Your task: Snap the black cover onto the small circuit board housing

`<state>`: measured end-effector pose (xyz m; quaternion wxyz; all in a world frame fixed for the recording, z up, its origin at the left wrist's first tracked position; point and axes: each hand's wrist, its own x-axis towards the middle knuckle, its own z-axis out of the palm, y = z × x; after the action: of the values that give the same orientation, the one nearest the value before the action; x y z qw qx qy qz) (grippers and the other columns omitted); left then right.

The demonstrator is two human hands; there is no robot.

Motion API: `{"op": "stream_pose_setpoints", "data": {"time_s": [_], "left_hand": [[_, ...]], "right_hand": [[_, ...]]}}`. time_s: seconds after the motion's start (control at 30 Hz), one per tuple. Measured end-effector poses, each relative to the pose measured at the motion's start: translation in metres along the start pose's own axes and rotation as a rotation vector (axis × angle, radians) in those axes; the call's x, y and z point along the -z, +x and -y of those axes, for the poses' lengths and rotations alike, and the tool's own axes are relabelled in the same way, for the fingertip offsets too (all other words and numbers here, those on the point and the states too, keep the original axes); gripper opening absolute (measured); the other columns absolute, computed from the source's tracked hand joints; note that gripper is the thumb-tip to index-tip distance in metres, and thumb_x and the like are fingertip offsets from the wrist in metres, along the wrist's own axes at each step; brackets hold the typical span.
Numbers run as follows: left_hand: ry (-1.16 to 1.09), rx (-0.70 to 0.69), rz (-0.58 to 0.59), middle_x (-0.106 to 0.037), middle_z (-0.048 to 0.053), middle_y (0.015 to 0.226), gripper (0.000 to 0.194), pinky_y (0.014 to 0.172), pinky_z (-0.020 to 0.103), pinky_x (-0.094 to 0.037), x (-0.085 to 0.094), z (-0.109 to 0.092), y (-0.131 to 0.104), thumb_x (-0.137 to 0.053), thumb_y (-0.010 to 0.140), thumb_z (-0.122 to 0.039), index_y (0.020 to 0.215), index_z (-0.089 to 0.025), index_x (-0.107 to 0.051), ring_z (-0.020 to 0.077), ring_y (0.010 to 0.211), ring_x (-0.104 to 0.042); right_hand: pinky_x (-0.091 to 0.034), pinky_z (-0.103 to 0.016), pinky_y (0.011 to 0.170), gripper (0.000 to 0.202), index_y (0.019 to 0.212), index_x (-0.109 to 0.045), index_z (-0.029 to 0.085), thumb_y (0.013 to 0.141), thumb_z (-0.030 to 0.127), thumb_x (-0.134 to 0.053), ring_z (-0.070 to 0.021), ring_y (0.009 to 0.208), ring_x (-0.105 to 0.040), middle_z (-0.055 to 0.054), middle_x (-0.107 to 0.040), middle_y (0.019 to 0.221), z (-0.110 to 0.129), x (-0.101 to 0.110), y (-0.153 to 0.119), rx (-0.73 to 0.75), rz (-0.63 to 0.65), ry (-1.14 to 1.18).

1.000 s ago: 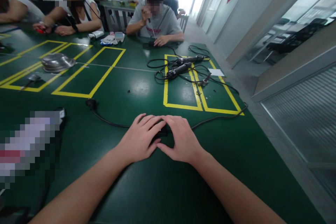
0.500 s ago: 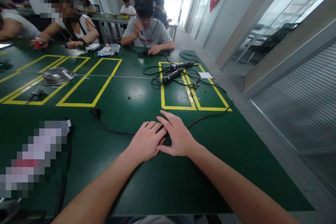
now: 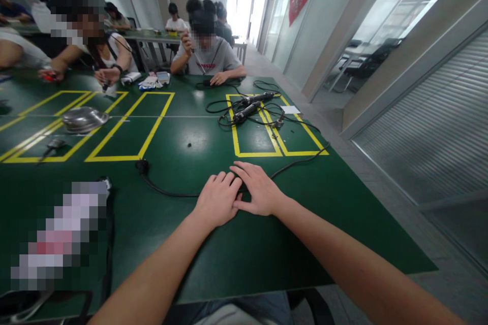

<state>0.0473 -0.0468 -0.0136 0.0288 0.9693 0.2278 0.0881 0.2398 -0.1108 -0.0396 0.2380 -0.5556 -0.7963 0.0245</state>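
- Beneath the hands: the middle of the black cord [image 3: 173, 194] is covered, and whatever else may sit under the palms is hidden; just a dark patch shows in the gap.
- Left hand [image 3: 217, 198]: palm down, fingers bent, set close. Right hand [image 3: 261, 190]: loosely arched, thumb parted from forefinger. The two touch. Cannot tell whether either closes on anything.
- Cord leaves the left hand's outer side, ending in a plug [image 3: 142, 166] ahead and left, on the green table [image 3: 297, 249]. On the right hand's far side it runs off ahead and right.
- Well left of the hands: a block [image 3: 57, 238] masked by coarse squares, unreadable; dark strap [image 3: 109, 244] alongside.
- Ahead and right: two black tools [image 3: 247, 112] among looped leads, over yellow tape [image 3: 259, 154]; white card [image 3: 290, 109] beyond the tape's near edge.
- Ahead and left: metal bowl [image 3: 84, 119]; small item [image 3: 53, 146] nearer, too blurred to name.
- Farthest ahead: person in grey [image 3: 208, 56], one hand raised. Another person at far left, cut off by the frame.
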Motion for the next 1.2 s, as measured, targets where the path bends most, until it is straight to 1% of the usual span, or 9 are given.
{"op": "stream_pose_setpoints", "data": {"time_s": [0.33,0.5,0.57,0.73,0.87,0.93,1.0,1.1,1.2], "left_hand": [[-0.082,0.094,-0.031,-0.073,0.013,0.115,0.018,0.093,0.048,-0.057,0.003,0.005,0.004,-0.063,0.093,-0.020,0.111,-0.022,-0.065,0.0331,0.111,-0.066],[-0.435,0.061,-0.094,-0.075,0.010,0.120,0.057,0.099,0.050,-0.061,0.005,0.022,0.002,-0.071,0.087,-0.021,0.142,-0.021,-0.057,0.0311,0.113,-0.070],[-0.542,0.027,-0.145,-0.074,0.010,0.122,0.064,0.104,0.050,-0.061,0.006,0.030,0.001,-0.075,0.083,-0.020,0.144,-0.021,-0.057,0.0291,0.113,-0.072],[-0.609,0.018,-0.147,-0.075,0.008,0.112,0.049,0.103,0.049,-0.061,0.005,0.038,0.003,-0.076,0.084,-0.018,0.133,-0.019,-0.068,0.0258,0.105,-0.074],[-0.781,0.160,-0.213,-0.078,0.005,0.109,0.051,0.101,0.043,-0.063,0.001,0.047,0.007,-0.075,0.092,-0.023,0.141,-0.022,-0.063,0.0234,0.104,-0.077],[-0.763,0.264,-0.301,-0.079,0.007,0.115,0.047,0.105,0.044,-0.062,0.000,0.055,0.009,-0.076,0.093,-0.024,0.138,-0.022,-0.064,0.0254,0.111,-0.077],[-0.620,0.345,-0.364,-0.079,0.010,0.124,0.037,0.111,0.048,-0.058,0.000,0.065,0.010,-0.077,0.093,-0.023,0.129,-0.022,-0.068,0.0295,0.121,-0.074],[-0.425,0.411,-0.297,-0.079,0.012,0.126,0.028,0.113,0.055,-0.055,0.001,0.074,0.011,-0.077,0.092,-0.019,0.120,-0.022,-0.073,0.0359,0.125,-0.071],[-0.343,0.389,-0.254,-0.078,0.013,0.128,0.027,0.113,0.056,-0.053,0.003,0.073,0.010,-0.075,0.093,-0.019,0.120,-0.022,-0.073,0.0375,0.128,-0.068]], "right_hand": [[-0.044,-0.058,0.123,0.084,0.156,-0.055,0.010,0.093,0.062,-0.077,-0.0395,0.146,-0.056,-0.025,-0.060,0.157,0.004,-0.001,0.007,-0.209,-0.030,-0.053],[-0.047,-0.055,0.119,0.057,0.148,-0.061,0.015,0.103,0.050,-0.066,-0.0362,0.143,-0.058,-0.021,-0.065,0.151,0.008,-0.002,0.013,-0.320,-0.079,-0.098],[-0.048,-0.054,0.116,0.045,0.142,-0.065,0.015,0.108,0.043,-0.059,-0.0351,0.140,-0.060,-0.020,-0.067,0.147,0.009,-0.003,0.016,-0.371,-0.087,-0.125],[-0.046,-0.053,0.116,0.037,0.138,-0.068,0.016,0.107,0.035,-0.060,-0.0346,0.138,-0.059,-0.019,-0.066,0.146,0.006,-0.007,0.022,-0.474,-0.101,-0.205],[-0.045,-0.051,0.117,0.039,0.139,-0.068,0.017,0.105,0.035,-0.062,-0.0343,0.139,-0.057,-0.018,-0.066,0.147,0.004,-0.009,0.025,-0.493,-0.089,-0.227],[-0.046,-0.050,0.115,0.038,0.137,-0.068,0.017,0.105,0.034,-0.062,-0.0343,0.136,-0.059,-0.018,-0.068,0.144,0.005,-0.009,0.025,-0.502,-0.105,-0.234],[-0.048,-0.049,0.111,0.034,0.134,-0.070,0.017,0.105,0.034,-0.062,-0.0343,0.131,-0.061,-0.018,-0.070,0.138,0.006,-0.009,0.025,-0.499,-0.142,-0.240],[-0.050,-0.046,0.103,0.024,0.122,-0.072,0.018,0.105,0.032,-0.063,-0.0329,0.120,-0.065,-0.016,-0.074,0.126,0.008,-0.008,0.023,-0.442,-0.188,-0.227],[-0.050,-0.040,0.092,0.014,0.105,-0.071,0.020,0.104,0.033,-0.067,-0.0278,0.104,-0.066,-0.010,-0.074,0.106,0.009,-0.006,0.021,-0.334,-0.178,-0.157]]}}
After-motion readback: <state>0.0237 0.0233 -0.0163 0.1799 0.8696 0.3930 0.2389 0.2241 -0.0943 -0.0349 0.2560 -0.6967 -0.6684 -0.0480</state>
